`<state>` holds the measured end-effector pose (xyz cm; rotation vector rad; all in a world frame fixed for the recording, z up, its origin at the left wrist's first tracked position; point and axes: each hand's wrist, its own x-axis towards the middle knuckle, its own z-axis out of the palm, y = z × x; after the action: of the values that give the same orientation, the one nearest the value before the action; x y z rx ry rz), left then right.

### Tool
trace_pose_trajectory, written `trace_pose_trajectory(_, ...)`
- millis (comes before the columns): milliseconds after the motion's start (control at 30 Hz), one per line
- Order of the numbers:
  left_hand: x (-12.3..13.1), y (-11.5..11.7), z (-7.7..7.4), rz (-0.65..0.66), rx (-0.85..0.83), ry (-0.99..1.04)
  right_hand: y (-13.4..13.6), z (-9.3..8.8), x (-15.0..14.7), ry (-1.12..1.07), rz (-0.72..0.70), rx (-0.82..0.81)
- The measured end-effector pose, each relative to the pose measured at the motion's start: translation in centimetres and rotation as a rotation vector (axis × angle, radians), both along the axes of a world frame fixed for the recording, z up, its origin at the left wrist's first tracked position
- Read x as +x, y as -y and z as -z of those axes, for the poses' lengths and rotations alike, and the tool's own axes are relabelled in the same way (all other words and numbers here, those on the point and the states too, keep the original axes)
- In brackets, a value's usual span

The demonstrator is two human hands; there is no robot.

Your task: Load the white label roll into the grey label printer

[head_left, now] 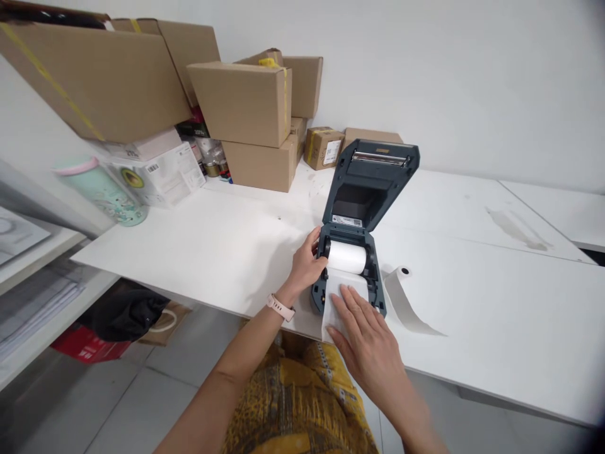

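A dark label printer (363,208) stands near the front edge of the white table (212,246) with its lid raised. A white paper roll (347,256) lies inside it, and a strip of paper (341,293) runs out over the front. My left hand (307,261) is curled against the printer's left side, fingers touching the casing by the roll's end. My right hand (366,334) lies flat with fingers stretched out on the paper strip at the printer's front. A watch (280,307) is on my left wrist.
A nearly spent paper roll with a loose tail (404,299) lies right of the printer. Cardboard boxes (246,104) are stacked at the back left, with a white carton (161,173) and a green tumbler (106,189). Shelves and a red box (85,343) stand to the left, below table level.
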<state>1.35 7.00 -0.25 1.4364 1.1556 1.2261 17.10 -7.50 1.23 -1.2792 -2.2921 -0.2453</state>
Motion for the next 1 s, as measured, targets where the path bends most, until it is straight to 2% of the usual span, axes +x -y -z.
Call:
trace_pose_trajectory(300,0.0,0.6,-0.5,0.051,-0.056,0.022,0.2,0.1,-0.1,0.017,0.014,0.054)
trace_pose_trajectory(467,0.1,4.1,-1.3,0.147,-0.096,0.044,0.5,-0.3,-0.1,0.011,0.006,0.069)
trace_pose_trajectory(600,-0.5,7.0,-2.0,0.166,-0.169,0.093,-0.8,-2.4,2.4,-0.217,-0.160,-0.111)
trace_pose_trajectory(667,-0.8,7.9,-2.3,0.178,-0.223,0.135,-3.3,-4.2,4.4,-0.437,-0.105,-0.099)
trace_pose_trajectory(700,-0.9,8.1,-2.4,0.191,-0.246,0.157,-5.2,-5.2,5.4,-0.558,0.021,0.030)
trace_pose_trajectory(733,-0.9,8.3,-2.5,0.201,-0.263,0.177,-7.4,-6.4,6.3,-0.618,0.123,0.148)
trace_pose_trajectory(800,-1.0,8.5,-2.6,0.216,-0.280,0.204,-12.9,-8.8,7.7,-0.738,0.180,0.196)
trace_pose_trajectory(933,-0.9,9.0,-2.4,0.219,-0.277,0.224,-24.2,-13.5,8.7,-0.922,0.113,0.035)
trace_pose_trajectory(1000,-0.9,9.4,-2.0,0.204,-0.254,0.197,-27.8,-15.1,8.4,-0.883,0.065,-0.129)
